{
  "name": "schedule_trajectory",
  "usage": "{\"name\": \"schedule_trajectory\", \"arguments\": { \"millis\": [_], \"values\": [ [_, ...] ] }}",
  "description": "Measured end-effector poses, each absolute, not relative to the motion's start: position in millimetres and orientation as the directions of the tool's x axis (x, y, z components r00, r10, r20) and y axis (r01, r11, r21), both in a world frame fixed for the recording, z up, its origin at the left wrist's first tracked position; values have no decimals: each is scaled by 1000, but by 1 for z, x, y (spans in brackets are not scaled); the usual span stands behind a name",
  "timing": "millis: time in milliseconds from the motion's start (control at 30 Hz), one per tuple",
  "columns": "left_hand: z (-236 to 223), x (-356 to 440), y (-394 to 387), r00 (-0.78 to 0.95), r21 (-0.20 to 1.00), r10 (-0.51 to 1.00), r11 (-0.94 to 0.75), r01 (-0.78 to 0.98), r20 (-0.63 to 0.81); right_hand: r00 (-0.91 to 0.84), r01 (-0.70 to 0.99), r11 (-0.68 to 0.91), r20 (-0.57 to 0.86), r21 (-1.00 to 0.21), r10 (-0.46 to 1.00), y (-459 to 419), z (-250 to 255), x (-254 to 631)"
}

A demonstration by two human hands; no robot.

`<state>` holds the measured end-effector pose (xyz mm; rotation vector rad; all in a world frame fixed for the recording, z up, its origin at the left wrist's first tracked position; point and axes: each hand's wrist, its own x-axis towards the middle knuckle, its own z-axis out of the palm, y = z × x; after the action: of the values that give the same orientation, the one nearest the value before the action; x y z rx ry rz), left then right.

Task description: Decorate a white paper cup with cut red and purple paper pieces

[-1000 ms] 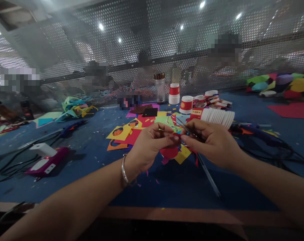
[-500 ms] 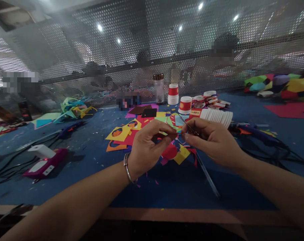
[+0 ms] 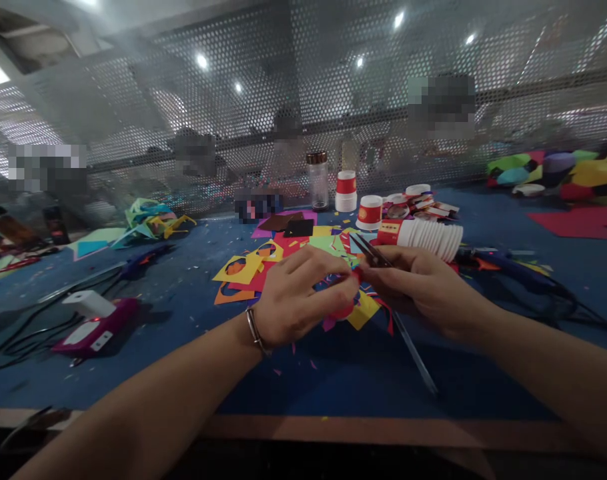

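My right hand [image 3: 423, 280] is closed around a small pair of scissors [image 3: 367, 248], whose dark blades point up and left, slightly apart. Facing it, my left hand [image 3: 303, 293], with a metal bracelet at the wrist, has its fingers curled together close to the right fingertips. A tiny red bit shows between the two hands, but what the left fingers pinch is hidden. Beneath the hands lies a heap of coloured paper scraps, including yellow paper [image 3: 238, 267] with round holes cut out. A clear glue stick [image 3: 416, 357] lies below my right hand.
White-and-red paper cups [image 3: 428, 237] lie stacked sideways behind my right hand; more cups [image 3: 346, 190] stand near a clear bottle [image 3: 317, 183]. Glue guns [image 3: 528, 270] with cables lie at both sides. A purple power strip [image 3: 96, 330] sits left. A perforated screen [image 3: 263, 100] rises behind.
My left hand has turned, its back now more toward me and its thumb hidden. The scissors' blades have swung up and left and now show apart.
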<state>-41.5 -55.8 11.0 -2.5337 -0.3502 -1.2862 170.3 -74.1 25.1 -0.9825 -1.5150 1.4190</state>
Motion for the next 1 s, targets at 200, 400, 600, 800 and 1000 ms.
{"name": "schedule_trajectory", "arguments": {
  "millis": [200, 400, 600, 800, 1000],
  "values": [
    [13, -31, -64, 381, 422, 496, -867, 265, 780, -344, 32, 107, 90, -994, 935, -72, 24, 172],
    [14, -25, -60, 403, 935, 850, -352, -45, 340, -377, 196, 257, 170, -946, 911, -65, 21, 176],
    [14, -26, -57, 508, 982, 843, -185, -36, 177, -438, 321, 364, 203, -875, 876, -60, 18, 178],
    [13, -26, -56, 473, 989, 875, -143, 41, 106, -462, 352, 400, 214, -846, 861, -58, 15, 176],
    [9, -22, -54, 354, 990, 932, -32, -136, 79, -379, 301, 372, 248, -878, 892, -55, 15, 178]
  ]
}}
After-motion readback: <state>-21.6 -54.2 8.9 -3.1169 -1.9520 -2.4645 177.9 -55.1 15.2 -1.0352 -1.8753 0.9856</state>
